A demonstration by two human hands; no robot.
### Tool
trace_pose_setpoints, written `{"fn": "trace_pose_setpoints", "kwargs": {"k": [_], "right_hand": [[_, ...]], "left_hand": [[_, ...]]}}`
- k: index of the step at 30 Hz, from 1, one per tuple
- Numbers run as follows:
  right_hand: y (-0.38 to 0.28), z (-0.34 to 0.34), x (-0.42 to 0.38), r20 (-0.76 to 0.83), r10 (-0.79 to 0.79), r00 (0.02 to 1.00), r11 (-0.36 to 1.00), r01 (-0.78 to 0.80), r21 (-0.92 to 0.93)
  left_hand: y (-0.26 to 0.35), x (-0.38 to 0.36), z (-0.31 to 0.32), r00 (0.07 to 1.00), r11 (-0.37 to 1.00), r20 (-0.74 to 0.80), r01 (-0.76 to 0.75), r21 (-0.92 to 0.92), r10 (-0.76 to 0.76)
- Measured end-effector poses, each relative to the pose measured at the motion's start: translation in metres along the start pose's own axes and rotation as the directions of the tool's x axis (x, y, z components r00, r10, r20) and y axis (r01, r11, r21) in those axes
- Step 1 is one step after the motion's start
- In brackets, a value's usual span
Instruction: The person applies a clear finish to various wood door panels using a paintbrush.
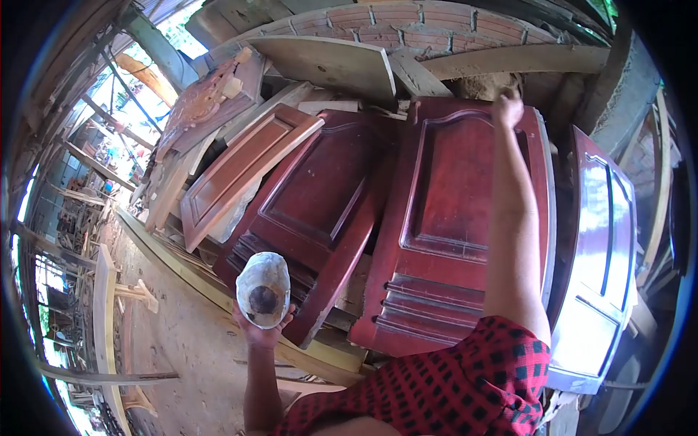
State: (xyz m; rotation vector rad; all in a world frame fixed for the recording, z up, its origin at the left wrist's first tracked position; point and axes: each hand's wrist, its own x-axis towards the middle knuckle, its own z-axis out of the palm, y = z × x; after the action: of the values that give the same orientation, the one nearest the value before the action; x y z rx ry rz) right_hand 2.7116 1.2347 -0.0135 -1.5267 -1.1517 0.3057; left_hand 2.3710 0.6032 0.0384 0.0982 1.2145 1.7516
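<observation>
In my left hand (260, 333) is a whitish, worn oval cup (251, 283) with dark stuff in its bottom; my fingers wrap round its lower side. My right arm stretches up along a dark red wooden door panel (454, 182). At that panel's top right edge, my right hand (508, 110) is closed; what its fingers hold, if anything, is too small to make out. To the left leans a second dark red panel (316, 182), with a raised frame and ridged moulding low down.
A lighter brown panel (247, 171) and a carved board (207, 105) lean at the left. A glossy red panel (600, 247) stands at the right, beside a post (629, 87). Long planks (174, 265) lie along the dirt floor (182, 349).
</observation>
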Motion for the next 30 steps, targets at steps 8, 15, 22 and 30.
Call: {"fn": "trace_pose_setpoints", "kwargs": {"k": [8,15,22,30], "right_hand": [[0.045,-0.101,0.028,0.398,-0.492,0.774,0.801,0.582,-0.142],[-0.007,-0.215,-0.042,0.798,-0.496,0.344,0.697,0.705,0.129],[-0.069,-0.352,-0.123,0.946,-0.209,0.249,0.890,0.449,0.078],[-0.095,-0.393,-0.114,0.993,-0.114,0.005,0.980,0.163,0.112]], "left_hand": [[-0.005,0.003,-0.010,0.998,0.997,0.048,-0.026,-0.070,0.029],[-0.010,0.005,-0.026,0.998,0.995,0.062,-0.012,-0.099,0.018],[-0.010,0.002,-0.025,0.995,0.987,0.072,-0.052,-0.154,0.064],[-0.009,0.008,-0.036,0.992,0.985,0.122,-0.006,-0.174,0.027]]}}
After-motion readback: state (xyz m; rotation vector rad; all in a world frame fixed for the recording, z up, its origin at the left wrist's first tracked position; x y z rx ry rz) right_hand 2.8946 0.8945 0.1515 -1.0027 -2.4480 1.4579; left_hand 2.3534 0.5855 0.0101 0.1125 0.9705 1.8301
